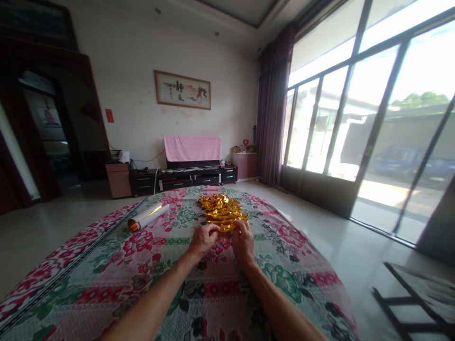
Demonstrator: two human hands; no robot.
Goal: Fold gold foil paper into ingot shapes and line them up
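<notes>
A heap of shiny gold foil pieces [221,204] lies on the patterned tablecloth [170,284] in front of me. At its near edge my left hand [205,239] is closed, thumb and fingers pinching the left end of a gold foil piece [225,228]. Across from it, my right hand [243,238] pinches the same piece near its right end. Parts of the fingertips are hidden by the hands and the foil. To the left rests a roll [148,216], white outside with gold showing at its near end, apart from both hands.
The round table has a curved edge. A dark-framed chair or stool [419,293] stands at the lower right. Beyond the table are a low black cabinet [181,182], a pink cloth [192,148] draped over something, and tall glass doors [369,137] on the right.
</notes>
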